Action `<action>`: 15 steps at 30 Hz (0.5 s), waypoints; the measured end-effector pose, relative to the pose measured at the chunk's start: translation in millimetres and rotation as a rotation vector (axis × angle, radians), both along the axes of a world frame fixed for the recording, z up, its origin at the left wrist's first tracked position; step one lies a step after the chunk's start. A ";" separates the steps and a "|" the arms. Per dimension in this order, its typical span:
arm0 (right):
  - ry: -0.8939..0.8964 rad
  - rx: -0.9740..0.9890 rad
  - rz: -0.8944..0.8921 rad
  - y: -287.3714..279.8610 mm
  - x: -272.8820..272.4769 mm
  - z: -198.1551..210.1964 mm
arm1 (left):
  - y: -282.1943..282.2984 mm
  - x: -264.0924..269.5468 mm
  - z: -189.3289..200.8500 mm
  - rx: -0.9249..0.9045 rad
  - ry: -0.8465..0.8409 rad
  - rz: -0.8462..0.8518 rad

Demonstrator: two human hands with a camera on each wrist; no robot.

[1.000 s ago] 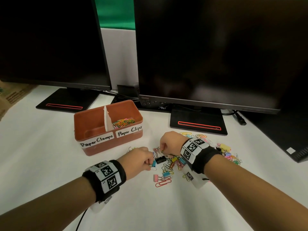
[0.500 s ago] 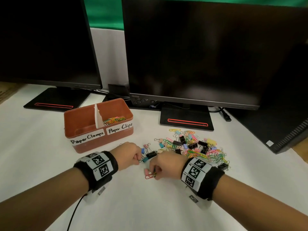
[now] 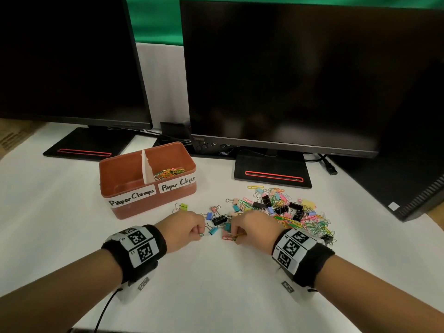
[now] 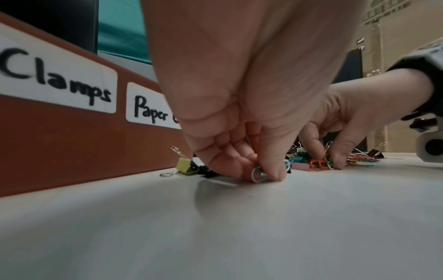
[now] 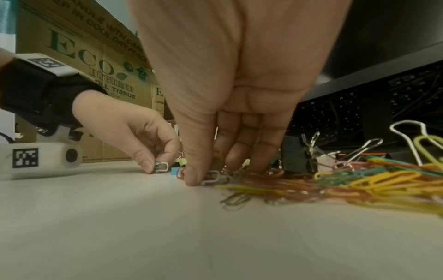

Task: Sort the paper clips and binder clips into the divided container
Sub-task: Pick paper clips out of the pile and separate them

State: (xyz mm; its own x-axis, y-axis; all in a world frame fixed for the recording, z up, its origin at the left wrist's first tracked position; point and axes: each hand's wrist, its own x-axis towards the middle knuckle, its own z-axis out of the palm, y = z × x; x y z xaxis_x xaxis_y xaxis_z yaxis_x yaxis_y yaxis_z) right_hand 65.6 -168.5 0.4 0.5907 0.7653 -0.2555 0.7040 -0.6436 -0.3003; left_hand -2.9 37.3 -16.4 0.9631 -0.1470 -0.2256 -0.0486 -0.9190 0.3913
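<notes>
We pinch a small clip (image 4: 257,174) in left hand (image 3: 186,228), right hand (image 3: 252,227) pinches probably paper clips (image 5: 213,178); divided container (image 3: 153,203) lies far-left, left hand nearer.

We see a brown divided container (image 3: 125,205) at centre left, coloured paper clips (image 3: 169,173) in its right half; right of centre, a mixed pile of clips (image 3: 286,210) sprawls flat.

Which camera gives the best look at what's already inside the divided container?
The head view. It looks down into the container, showing coloured paper clips right of the white divider, in the half labelled Paper Clips. The left wrist view shows only the outer wall and labels. In the right wrist view I cannot make out the container.
</notes>
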 end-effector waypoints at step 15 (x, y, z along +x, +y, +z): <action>0.012 -0.024 0.066 -10.2 1.6 5.5 | -19.7 43.0 0.8 -0.054 0.009 0.163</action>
